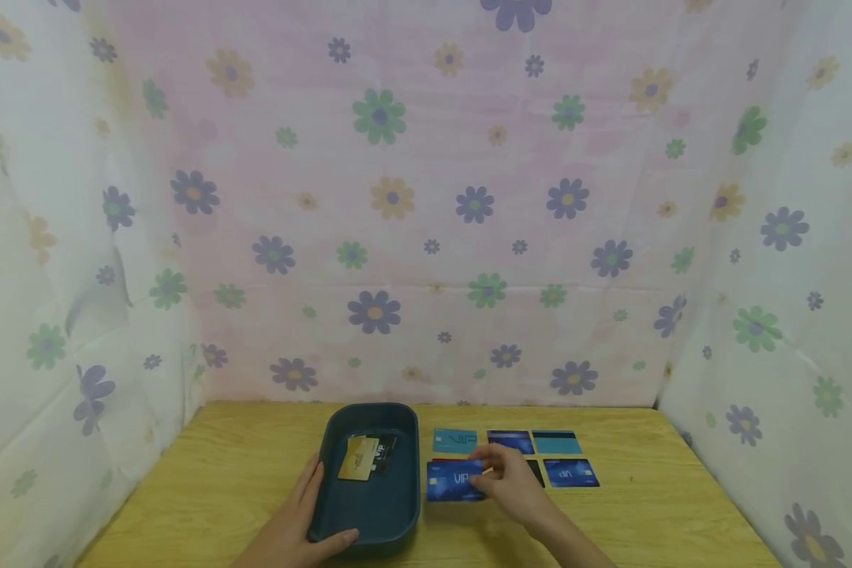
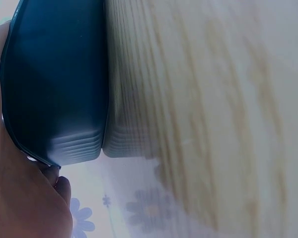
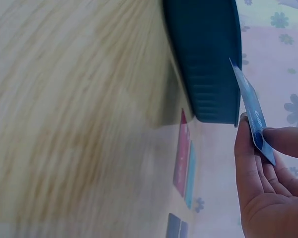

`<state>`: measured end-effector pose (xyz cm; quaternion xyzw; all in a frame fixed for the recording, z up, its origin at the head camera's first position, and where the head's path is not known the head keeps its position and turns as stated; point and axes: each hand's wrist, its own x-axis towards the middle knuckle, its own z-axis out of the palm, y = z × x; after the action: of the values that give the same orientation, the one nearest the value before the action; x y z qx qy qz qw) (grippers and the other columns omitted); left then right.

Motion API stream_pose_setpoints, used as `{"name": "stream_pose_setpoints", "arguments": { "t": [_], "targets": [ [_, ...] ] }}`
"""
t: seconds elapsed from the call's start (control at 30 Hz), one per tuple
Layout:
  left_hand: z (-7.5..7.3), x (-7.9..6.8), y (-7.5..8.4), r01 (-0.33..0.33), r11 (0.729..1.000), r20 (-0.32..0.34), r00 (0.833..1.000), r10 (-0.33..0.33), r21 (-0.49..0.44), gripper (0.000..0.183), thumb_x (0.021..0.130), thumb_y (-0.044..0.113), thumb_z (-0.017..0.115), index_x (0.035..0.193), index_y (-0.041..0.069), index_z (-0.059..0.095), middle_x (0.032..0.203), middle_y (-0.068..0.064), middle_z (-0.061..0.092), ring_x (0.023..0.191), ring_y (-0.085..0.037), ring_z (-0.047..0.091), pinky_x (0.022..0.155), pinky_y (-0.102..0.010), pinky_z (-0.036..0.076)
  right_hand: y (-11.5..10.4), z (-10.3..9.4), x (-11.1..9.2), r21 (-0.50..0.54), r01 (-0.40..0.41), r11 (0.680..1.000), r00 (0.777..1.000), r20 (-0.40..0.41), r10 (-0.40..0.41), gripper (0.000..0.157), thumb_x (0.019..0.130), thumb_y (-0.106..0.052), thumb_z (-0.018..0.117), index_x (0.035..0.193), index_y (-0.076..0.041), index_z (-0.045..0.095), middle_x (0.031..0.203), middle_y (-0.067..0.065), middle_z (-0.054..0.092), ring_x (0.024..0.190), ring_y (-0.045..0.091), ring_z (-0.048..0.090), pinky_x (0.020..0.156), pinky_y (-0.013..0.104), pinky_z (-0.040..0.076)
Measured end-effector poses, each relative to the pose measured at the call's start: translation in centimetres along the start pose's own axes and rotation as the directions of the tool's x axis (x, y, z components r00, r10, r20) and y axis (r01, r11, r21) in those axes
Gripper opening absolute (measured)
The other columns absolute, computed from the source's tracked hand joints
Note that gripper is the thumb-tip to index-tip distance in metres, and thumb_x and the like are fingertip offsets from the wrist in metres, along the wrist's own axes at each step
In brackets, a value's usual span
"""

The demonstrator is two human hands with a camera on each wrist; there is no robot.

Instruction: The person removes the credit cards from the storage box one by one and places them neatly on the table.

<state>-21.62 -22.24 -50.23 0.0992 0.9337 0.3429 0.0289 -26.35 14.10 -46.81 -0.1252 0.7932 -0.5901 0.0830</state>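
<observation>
My right hand (image 1: 507, 485) pinches a blue VIP card (image 1: 454, 481) between thumb and fingers, just right of the dark teal tray (image 1: 369, 527). In the right wrist view the card (image 3: 253, 109) is tilted, clear of the table and overlapping the tray's rim. The left hand (image 1: 294, 513) grips the tray at its left side and near corner, thumb over the near rim. Inside the tray lie a gold card (image 1: 359, 459) and a black VIP card (image 1: 383, 453), overlapping.
On the wooden table (image 1: 653, 521), right of the tray, cards lie in two rows: a light blue card (image 1: 454, 440), a purple-blue card (image 1: 511, 440), a teal striped card (image 1: 557, 442) and a blue card (image 1: 571, 472). A red card (image 3: 182, 158) and a black one are partly hidden. Flowered cloth (image 1: 426, 197) surrounds the table.
</observation>
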Motion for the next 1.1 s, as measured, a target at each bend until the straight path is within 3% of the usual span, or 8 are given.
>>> {"name": "stream_pose_setpoints", "arguments": {
  "t": [0.23,0.37,0.57,0.83,1.1],
  "targets": [
    [0.0,0.2,-0.1,-0.003,1.0,-0.002,1.0,0.003,0.002,0.116,0.088,0.062,0.07,0.162,-0.004,0.009,0.17,-0.022,0.001,0.147,-0.056,0.024,0.106,-0.072,0.038,1.0,0.2,0.1,-0.002,-0.026,1.0,1.0,0.015,0.026,0.026,0.089,0.002,0.072,0.114,0.005,0.065,0.097,0.009,0.062,0.079,0.018,0.062,0.067,0.03,0.056],
    [-0.1,0.1,-0.2,-0.001,1.0,0.006,1.0,0.001,0.001,0.117,0.088,0.061,0.071,0.162,-0.005,0.009,0.17,-0.023,0.001,0.147,-0.057,0.024,0.106,-0.072,0.038,1.6,0.5,0.2,-0.014,-0.037,0.999,0.999,0.024,0.037,0.024,0.088,0.007,0.07,0.111,0.006,0.064,0.092,0.008,0.06,0.077,0.017,0.061,0.065,0.03,0.054],
    [0.0,0.2,-0.3,-0.005,1.0,0.009,1.0,0.005,-0.013,0.116,0.088,0.06,0.071,0.162,-0.005,0.009,0.17,-0.024,0.0,0.146,-0.057,0.024,0.105,-0.073,0.038,2.3,0.7,0.2,-0.089,-0.078,0.993,0.997,0.004,0.079,0.024,0.085,0.007,0.071,0.109,0.006,0.065,0.086,0.007,0.055,0.07,0.017,0.049,0.061,0.03,0.045],
    [-0.1,0.0,-0.1,-0.004,1.0,0.011,1.0,0.004,-0.019,0.116,0.088,0.06,0.071,0.162,-0.004,0.008,0.17,-0.022,-0.001,0.147,-0.057,0.023,0.105,-0.073,0.038,3.1,0.5,0.3,-0.271,-0.005,0.962,1.0,0.024,0.012,0.019,0.083,0.001,0.076,0.099,0.004,0.067,0.083,0.005,0.061,0.075,0.018,0.057,0.061,0.032,0.051],
    [0.0,0.1,-0.2,-0.007,1.0,0.003,1.0,0.008,-0.009,0.116,0.088,0.061,0.071,0.162,-0.004,0.009,0.17,-0.022,-0.001,0.147,-0.057,0.023,0.106,-0.073,0.038,2.9,0.6,0.4,-0.37,0.03,0.929,0.998,0.058,-0.01,0.021,0.084,-0.003,0.079,0.099,0.004,0.067,0.081,0.003,0.062,0.073,0.017,0.056,0.059,0.03,0.049]
  ]
}}
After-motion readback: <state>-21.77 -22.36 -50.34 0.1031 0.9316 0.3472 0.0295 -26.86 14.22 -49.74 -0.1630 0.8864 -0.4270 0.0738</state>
